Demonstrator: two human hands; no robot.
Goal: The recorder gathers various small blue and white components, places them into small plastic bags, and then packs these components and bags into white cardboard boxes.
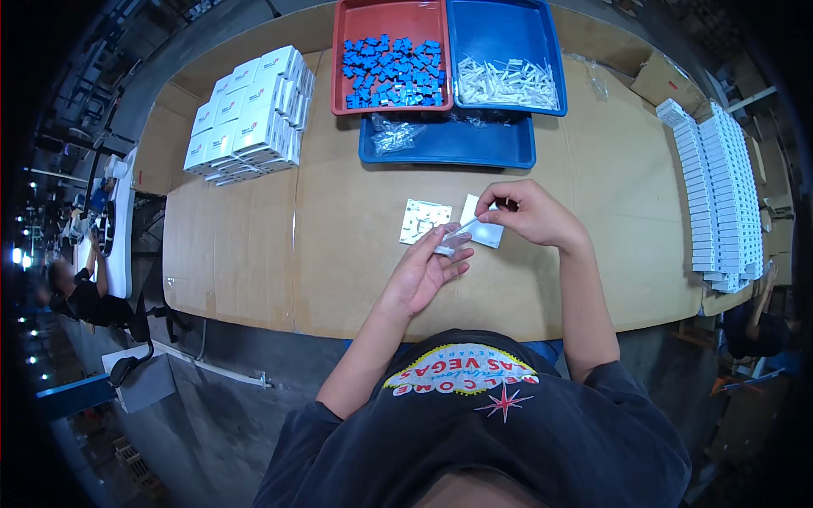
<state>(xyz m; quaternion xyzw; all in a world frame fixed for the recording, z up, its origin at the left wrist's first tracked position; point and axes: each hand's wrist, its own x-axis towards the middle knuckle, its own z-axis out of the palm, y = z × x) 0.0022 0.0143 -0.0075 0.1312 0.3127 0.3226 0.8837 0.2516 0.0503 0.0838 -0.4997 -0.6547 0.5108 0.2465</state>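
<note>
Between my hands is a small clear plastic bag (456,240) with something whitish in it. The fingers of my left hand (422,273), palm turned up, are closed on the bag's left side. My right hand (532,213) pinches a slim white piece (468,225) at the bag's upper end; whether the piece is inside the bag I cannot tell. Just beyond my left fingertips lies a white square plate (421,218) with moulded detail on it. A smoother white plate (489,233) lies partly beneath my right hand.
Behind stand a red tray (389,108) of small blue parts, a blue tray (508,110) of white slim parts, and a lower blue tray (449,157) with clear bags. White boxes (250,114) are stacked at left, more stacked white boxes (720,195) at right. Cardboard (356,279) covers the table.
</note>
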